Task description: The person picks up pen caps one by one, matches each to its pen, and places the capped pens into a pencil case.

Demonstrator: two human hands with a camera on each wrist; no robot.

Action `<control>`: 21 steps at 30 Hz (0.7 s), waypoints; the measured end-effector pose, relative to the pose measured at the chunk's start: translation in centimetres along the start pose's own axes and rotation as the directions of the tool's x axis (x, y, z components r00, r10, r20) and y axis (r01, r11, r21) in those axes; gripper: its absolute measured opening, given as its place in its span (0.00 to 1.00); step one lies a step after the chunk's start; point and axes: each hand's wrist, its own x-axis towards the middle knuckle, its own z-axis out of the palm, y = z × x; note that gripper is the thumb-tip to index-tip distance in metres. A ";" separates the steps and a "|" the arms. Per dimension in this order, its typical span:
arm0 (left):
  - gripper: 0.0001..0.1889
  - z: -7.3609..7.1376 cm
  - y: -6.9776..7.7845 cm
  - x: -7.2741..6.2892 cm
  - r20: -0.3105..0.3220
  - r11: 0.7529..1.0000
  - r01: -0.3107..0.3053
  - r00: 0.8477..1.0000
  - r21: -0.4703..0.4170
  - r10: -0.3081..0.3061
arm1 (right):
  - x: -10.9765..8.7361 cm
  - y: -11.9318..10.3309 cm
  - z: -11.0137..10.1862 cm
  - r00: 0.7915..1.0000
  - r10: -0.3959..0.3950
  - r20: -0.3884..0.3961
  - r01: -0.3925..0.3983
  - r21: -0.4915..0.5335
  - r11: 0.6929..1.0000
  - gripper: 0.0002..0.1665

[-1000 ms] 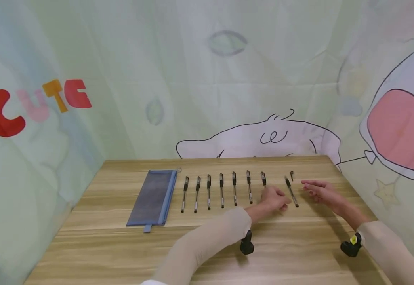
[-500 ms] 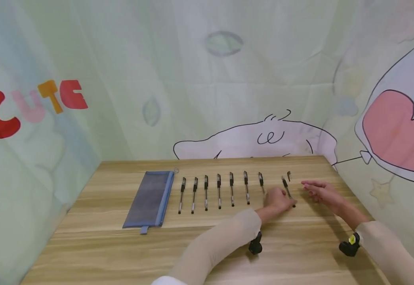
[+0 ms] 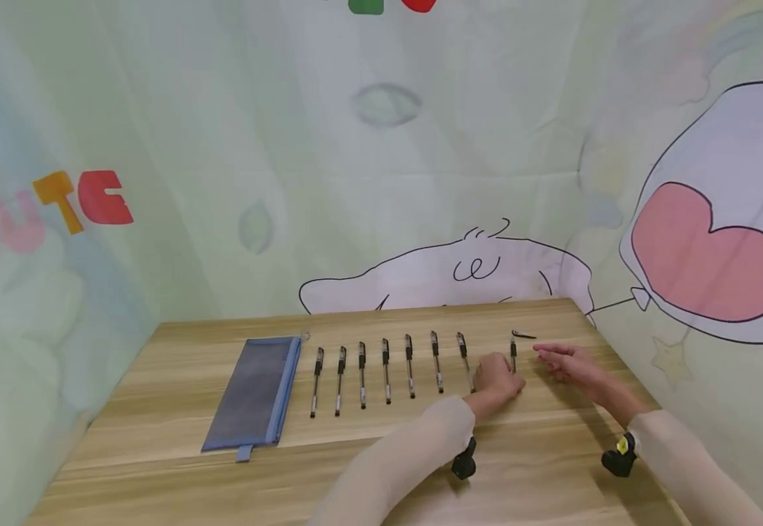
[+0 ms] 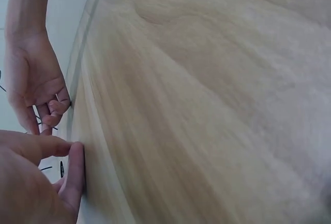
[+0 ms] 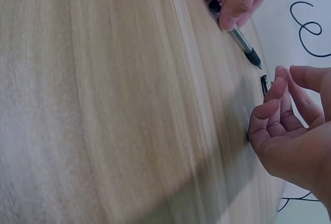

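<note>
Head view, right of centre: L hand (image 3: 498, 376) pinches the uncapped pen (image 3: 513, 351) near its rear end, long axis running up-frame, tip twd the loose cap (image 3: 523, 335), which lies crosswise just beyond. R hand (image 3: 574, 370) is nearer the cap (fingers loosely curled, thumb/index tips close, nothing held AFAICT).

My head feed looks forward and down across the table (image 3: 158, 482), while both close, tilted wrist feeds share left hand (image 3: 496, 377), right hand (image 3: 577, 370) and, apparently, the pen (image 5: 240, 39).
</note>
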 end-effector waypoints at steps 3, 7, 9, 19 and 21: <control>0.29 -0.4 -0.2 -0.1 0.011 1.000 -0.008 1.000 -0.009 0.008 | 0.0 0.0 0.1 1.000 -0.003 -0.011 0.004 0.016 1.000 0.23; 0.23 -1.2 -0.2 -0.3 0.043 1.000 0.021 0.999 -0.022 -0.020 | -0.1 -0.2 -0.1 1.000 -0.009 -0.008 0.010 0.022 1.000 0.21; 0.19 -1.7 -0.3 -0.3 0.082 0.994 0.068 0.995 -0.084 -0.061 | -0.1 -0.2 -0.2 1.000 -0.012 -0.009 0.012 0.019 1.000 0.20; 0.05 -5.5 -1.0 -0.4 0.252 0.849 0.327 0.938 -0.414 -0.238 | 0.0 -0.5 -0.7 0.999 -0.037 -0.006 0.037 -0.035 0.999 0.20; 0.02 -6.4 -1.4 -0.4 0.291 0.800 0.362 0.925 -0.477 -0.245 | 0.0 -0.6 -0.8 0.999 -0.041 -0.008 0.041 -0.035 0.999 0.19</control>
